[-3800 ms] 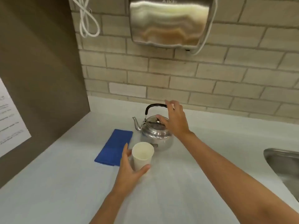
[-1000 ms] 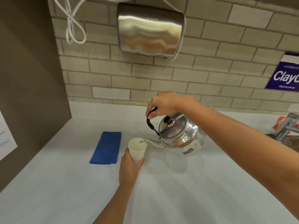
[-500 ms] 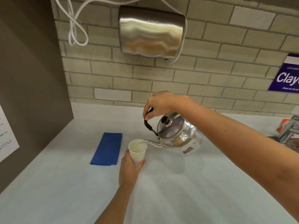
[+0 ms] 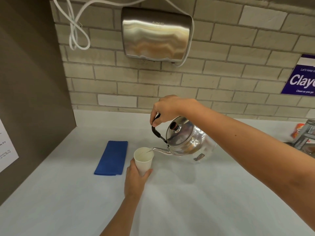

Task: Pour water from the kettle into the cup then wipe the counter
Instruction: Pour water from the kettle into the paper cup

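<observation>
A shiny steel kettle hangs above the white counter, tipped to the left. My right hand grips its black handle from above. The spout tip rests over the rim of a white paper cup, and a thin stream of water runs into it. My left hand wraps the cup from the near side and holds it upright. A folded blue cloth lies flat on the counter just left of the cup.
A brown side panel closes off the left, with a paper sheet on it. A steel hand dryer hangs on the brick wall. At the right edge a tap stands by a sink.
My right hand took the kettle's handle, lifted it and tipped it left over the cup. In the last second the kettle tilted slightly more. My left hand stays on the cup.
</observation>
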